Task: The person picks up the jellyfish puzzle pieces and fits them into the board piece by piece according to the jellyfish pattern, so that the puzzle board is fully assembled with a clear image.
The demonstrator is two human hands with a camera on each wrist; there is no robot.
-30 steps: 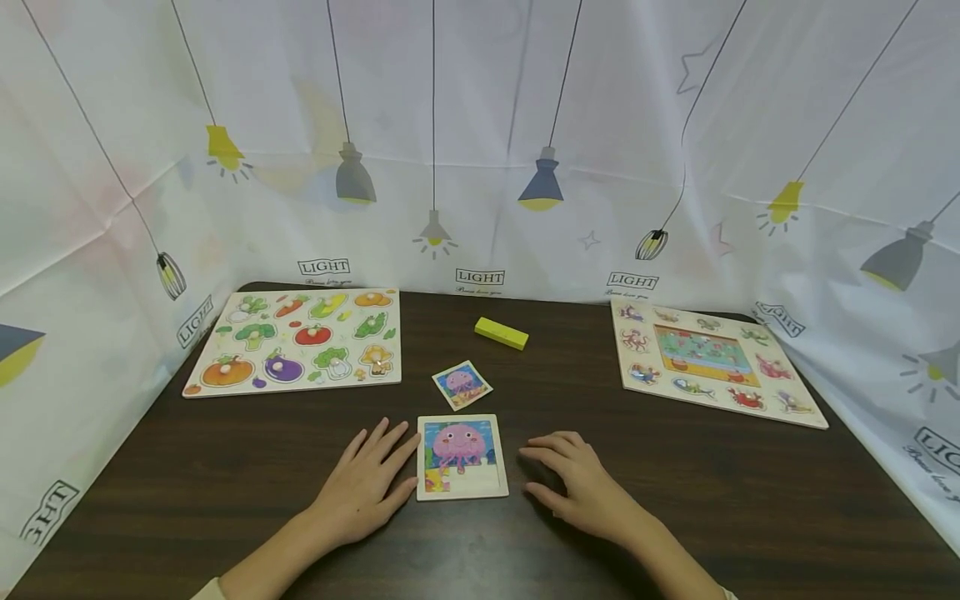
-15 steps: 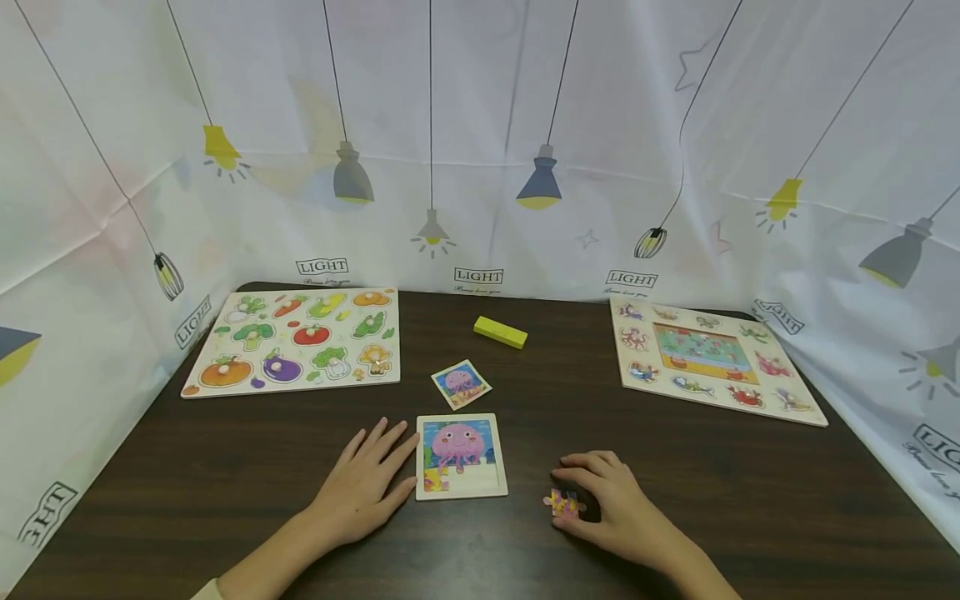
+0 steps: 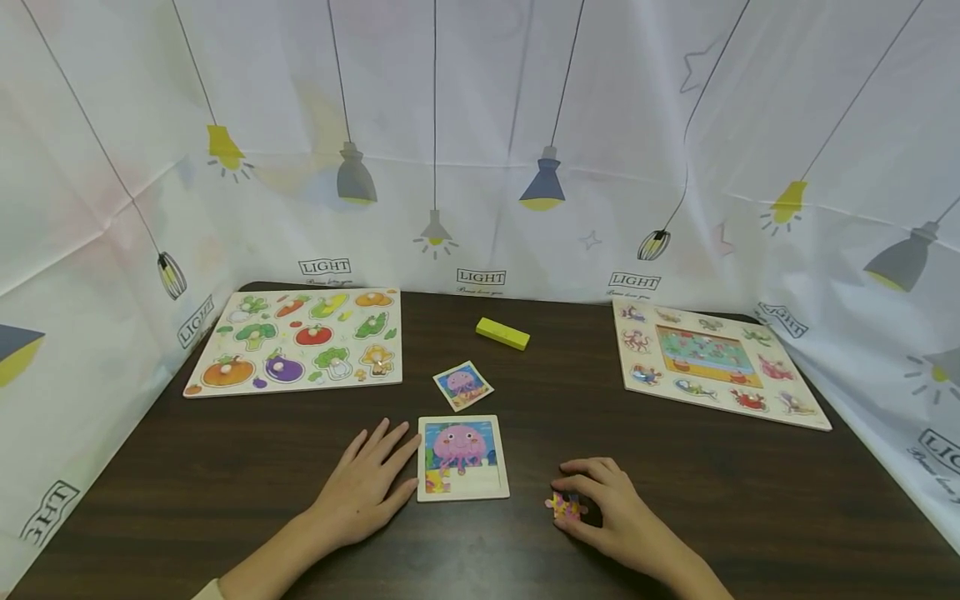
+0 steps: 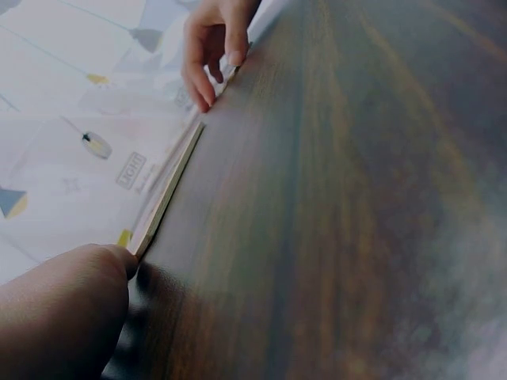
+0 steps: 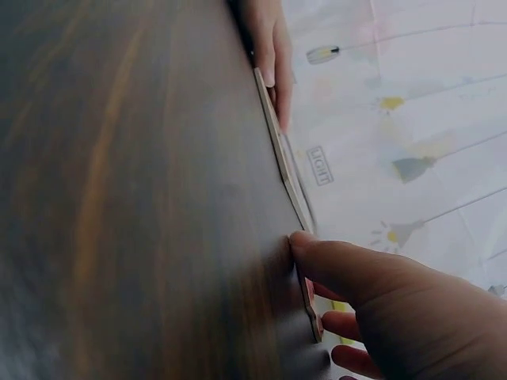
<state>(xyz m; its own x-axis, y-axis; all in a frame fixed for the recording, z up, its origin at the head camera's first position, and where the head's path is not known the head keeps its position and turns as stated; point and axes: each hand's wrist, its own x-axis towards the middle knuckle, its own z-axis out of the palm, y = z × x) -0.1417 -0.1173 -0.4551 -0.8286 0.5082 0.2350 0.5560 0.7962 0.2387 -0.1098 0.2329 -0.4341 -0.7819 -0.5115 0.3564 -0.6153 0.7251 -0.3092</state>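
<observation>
A square jigsaw board (image 3: 463, 483) with a pink jellyfish picture lies on the table, part of its lower row bare. My left hand (image 3: 363, 487) rests flat at its left side, fingers spread. Index fingertip and thumb touch or nearly touch the board's edge; in the left wrist view the thumb (image 4: 71, 297) meets that edge. To the right of the board, my right hand (image 3: 611, 512) pinches a pink-and-yellow jigsaw piece (image 3: 564, 505) between thumb and curled fingers, low at the tabletop. The right wrist view shows the piece (image 5: 307, 293) edge-on beside the thumb (image 5: 333, 257).
Above the board lies a small jellyfish picture card (image 3: 462, 386), with a yellow block (image 3: 502, 334) farther back. A vegetable peg puzzle (image 3: 300, 342) sits at back left, a sea-animal puzzle (image 3: 712, 358) at back right. A printed curtain (image 3: 480, 225) encloses the table.
My right hand has shifted right and nearer to me, and the jigsaw piece, hidden at first, now shows between thumb and fingers. The left hand and board have stayed put.
</observation>
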